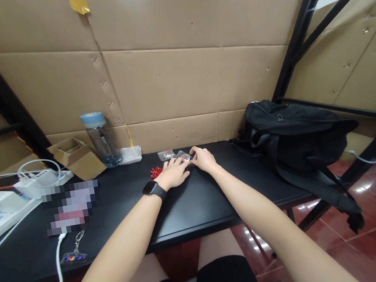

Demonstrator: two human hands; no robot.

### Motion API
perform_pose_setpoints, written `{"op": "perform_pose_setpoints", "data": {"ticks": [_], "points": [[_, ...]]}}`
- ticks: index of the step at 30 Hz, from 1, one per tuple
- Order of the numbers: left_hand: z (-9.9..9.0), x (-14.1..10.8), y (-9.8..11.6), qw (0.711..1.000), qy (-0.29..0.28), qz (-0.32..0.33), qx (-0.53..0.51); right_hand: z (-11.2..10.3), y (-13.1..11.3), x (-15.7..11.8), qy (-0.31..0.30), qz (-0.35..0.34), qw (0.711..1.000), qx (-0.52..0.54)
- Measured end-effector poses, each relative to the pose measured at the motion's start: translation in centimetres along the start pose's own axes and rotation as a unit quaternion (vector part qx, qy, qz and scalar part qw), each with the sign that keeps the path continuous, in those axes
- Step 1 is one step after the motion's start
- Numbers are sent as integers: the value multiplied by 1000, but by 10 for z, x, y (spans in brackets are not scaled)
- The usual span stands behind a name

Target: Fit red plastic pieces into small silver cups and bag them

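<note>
Head view: small clear packet (pixel 185 157), something round and silvery with a red mark in it, sits near the bench (pixel 192 212) far edge, about mid-length, between both hands. Contents too small to name. Packet's long axis: can't tell, fingers cover part of it.

Key relation: packet lies just right of the left hand (pixel 174 172) fingertips and just left of the right hand (pixel 204 159) thumb and index. Neither hand clearly nearer; both look in contact.

Left: palm down, fingers slightly spread, thumb apart toward the near edge. Can't tell if it grips or only presses. Right: curled, thumb and index narrow at the packet's right side; a firm pinch can't be confirmed.

Just left of the packet, nearer the far edge: second clear packet (pixel 167 154). Red pieces (pixel 156 172) in a loose pile left of the left fingers, partly behind that hand.

Further left along the far edge: white pack (pixel 130 155), bottle (pixel 104 143) upright, open carton (pixel 79 159). Left end: power strip (pixel 23 214), pixelated item (pixel 74 205) with a cable (pixel 59 273), tag (pixel 74 258) near the near edge. Right end: black bag (pixel 301 127), strap hanging over the edge.
</note>
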State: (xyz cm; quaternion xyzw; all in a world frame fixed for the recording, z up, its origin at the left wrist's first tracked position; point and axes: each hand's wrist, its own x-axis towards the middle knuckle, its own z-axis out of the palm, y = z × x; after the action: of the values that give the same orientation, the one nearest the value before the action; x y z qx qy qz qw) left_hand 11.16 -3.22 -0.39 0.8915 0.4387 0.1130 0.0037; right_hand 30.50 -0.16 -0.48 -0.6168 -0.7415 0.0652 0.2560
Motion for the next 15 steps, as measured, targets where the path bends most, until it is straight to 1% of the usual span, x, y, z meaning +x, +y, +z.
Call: {"op": "perform_pose_setpoints", "data": {"ticks": [3, 6, 8, 12, 14, 15], "points": [[4, 0, 0, 1000, -24, -16, 0, -3, -1, -4, -14, -3, 1000, 1], [1, 0, -1, 999, -40, -22, -8, -5, -4, -6, -2, -28, 999, -24], [-5, -1, -3, 998, -66, -17, -15, -5, -6, -7, 10, -41, 998, -50], [-20, -3, -10, 989, -145, -2, -23, 1, -12, -6, 32, -48, 994, -93], [-25, -4, -14, 987, -161, 2, -24, 4, -12, -5, 49, -48, 994, -91], [-27, -5, -16, 987, -156, 6, -24, 5, -11, -3, 51, -53, 994, -78]]}}
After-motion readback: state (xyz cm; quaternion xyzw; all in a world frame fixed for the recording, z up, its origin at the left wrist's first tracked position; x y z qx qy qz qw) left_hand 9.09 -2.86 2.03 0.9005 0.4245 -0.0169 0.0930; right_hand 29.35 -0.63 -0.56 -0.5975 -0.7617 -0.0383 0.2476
